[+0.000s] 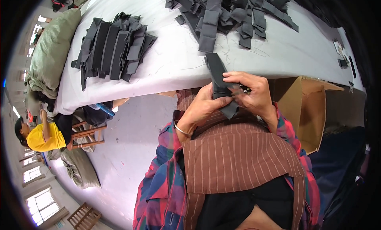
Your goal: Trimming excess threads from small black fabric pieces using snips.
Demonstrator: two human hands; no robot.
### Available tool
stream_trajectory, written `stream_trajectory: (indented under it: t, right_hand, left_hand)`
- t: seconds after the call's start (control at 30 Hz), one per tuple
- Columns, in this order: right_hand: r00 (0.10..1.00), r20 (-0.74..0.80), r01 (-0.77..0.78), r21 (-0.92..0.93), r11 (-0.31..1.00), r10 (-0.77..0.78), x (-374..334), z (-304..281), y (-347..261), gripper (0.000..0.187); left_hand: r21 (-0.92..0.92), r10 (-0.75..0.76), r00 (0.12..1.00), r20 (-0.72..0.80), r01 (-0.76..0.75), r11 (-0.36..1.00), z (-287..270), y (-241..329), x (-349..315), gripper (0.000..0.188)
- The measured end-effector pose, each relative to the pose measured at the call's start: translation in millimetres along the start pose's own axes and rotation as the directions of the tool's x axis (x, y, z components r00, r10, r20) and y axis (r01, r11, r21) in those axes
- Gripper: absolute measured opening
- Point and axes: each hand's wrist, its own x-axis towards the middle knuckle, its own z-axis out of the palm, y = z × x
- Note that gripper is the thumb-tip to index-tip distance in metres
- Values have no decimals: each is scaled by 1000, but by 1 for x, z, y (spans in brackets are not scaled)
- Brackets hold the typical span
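A dark grey folded fabric strip [216, 69] is held in front of my body, just off the table's near edge. My left hand [203, 107] is closed on it, thumb across its lower part. My right hand [254, 90] is curled beside the strip, its index finger touching the fabric. Within its fingers shows part of a small black-and-yellow tool [245, 88]; the rest is hidden or blurred. Beyond the hands lies a loose heap of similar strips [208, 25]. To the left on the table is a neater stack of strips [113, 47].
A white-covered table [170, 63] curves across the front, with loose threads on it. An open cardboard box [311, 115] stands under its right side. A stuffed green sack [55, 47] rests at the left end. A person in yellow [45, 138] sits far left, near a wooden stool [89, 134].
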Motion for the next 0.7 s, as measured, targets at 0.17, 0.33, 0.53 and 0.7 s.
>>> stream_trajectory:
  t: [0.17, 0.33, 0.53, 0.7]
  right_hand:
    - [927, -8, -354, 307, 884, 374, 7, 2, -1, 11]
    - [883, 74, -403, 627, 667, 464, 15, 0, -4, 15]
    - [857, 102, -429, 686, 588, 506, 27, -10, -9, 18]
    - [930, -118, -301, 303, 904, 349, 28, -13, -9, 29]
  left_hand:
    - [525, 223, 958, -178, -99, 845, -10, -2, -6, 27]
    - [834, 595, 800, 80, -381, 400, -13, 20, -11, 28]
    - [359, 315, 949, 17, -300, 884, -5, 29, -13, 29]
    - [241, 290, 949, -122, -255, 937, -5, 28, -7, 27]
